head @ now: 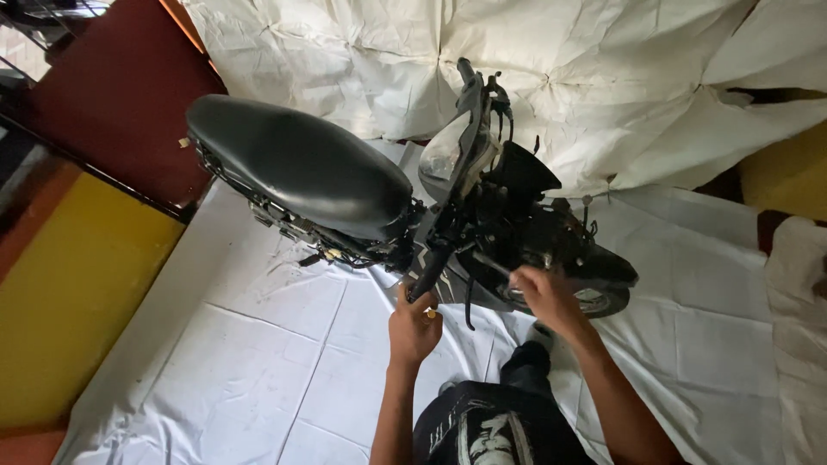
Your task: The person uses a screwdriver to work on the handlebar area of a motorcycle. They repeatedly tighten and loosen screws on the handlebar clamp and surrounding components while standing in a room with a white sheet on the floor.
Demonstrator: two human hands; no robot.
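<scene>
A stripped black scooter [482, 207] stands on a white sheet [258, 353], with its long black seat [297, 164] to the left and its front wheel [594, 297] to the right. My left hand [413, 325] is closed near the near handlebar grip [428, 274], touching its end; a small yellowish piece shows at the fingers. My right hand [545, 297] holds a thin metal tool [493, 265] that points into the scooter's front frame. My dark trouser leg [491, 422] is at the bottom.
White sheeting [603, 77] hangs behind the scooter. A yellow and dark red floor [77, 258] lies to the left of the sheet. More cloth [797, 284] is bunched at the right edge.
</scene>
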